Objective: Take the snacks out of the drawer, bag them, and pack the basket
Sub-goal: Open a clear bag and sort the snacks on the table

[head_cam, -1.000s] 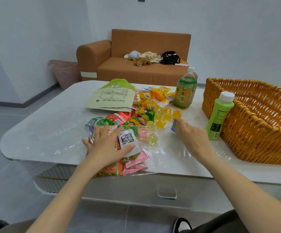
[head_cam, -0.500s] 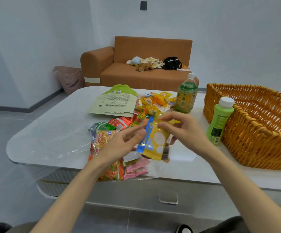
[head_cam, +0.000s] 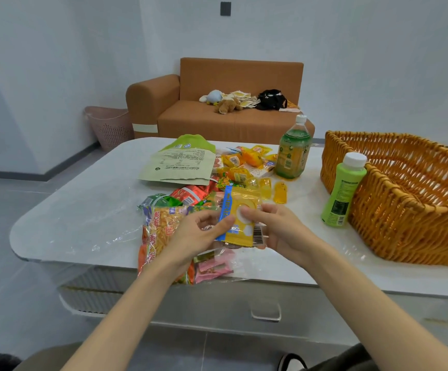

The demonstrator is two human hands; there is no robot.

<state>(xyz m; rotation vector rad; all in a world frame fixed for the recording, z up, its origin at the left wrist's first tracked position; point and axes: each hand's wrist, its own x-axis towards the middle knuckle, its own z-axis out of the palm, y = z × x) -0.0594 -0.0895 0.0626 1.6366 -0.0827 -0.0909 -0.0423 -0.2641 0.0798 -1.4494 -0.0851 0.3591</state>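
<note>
1. Left hand (head_cam: 196,236): fingers curled, pinching the blue left edge of a flat yellow-and-blue plastic snack packet (head_cam: 240,218).
2. Right hand (head_cam: 279,231): gripping the same packet's right side, thumb on its front.
3. Beneath both hands: clear plastic bag of colourful snacks (head_cam: 163,228), lying on the white desk (head_cam: 83,204).
4. Right of the right hand: light-green white-capped plastic bottle (head_cam: 342,191), just beside an orange woven wicker basket (head_cam: 405,210).

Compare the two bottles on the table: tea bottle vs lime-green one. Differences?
The tea bottle is see-through; the lime-green bottle is opaque. The tea bottle is wide and rounded; the lime-green bottle is slim and straight. The tea bottle stands by the loose snacks; the lime-green bottle stands right beside the basket. Both are upright with white caps.
</note>
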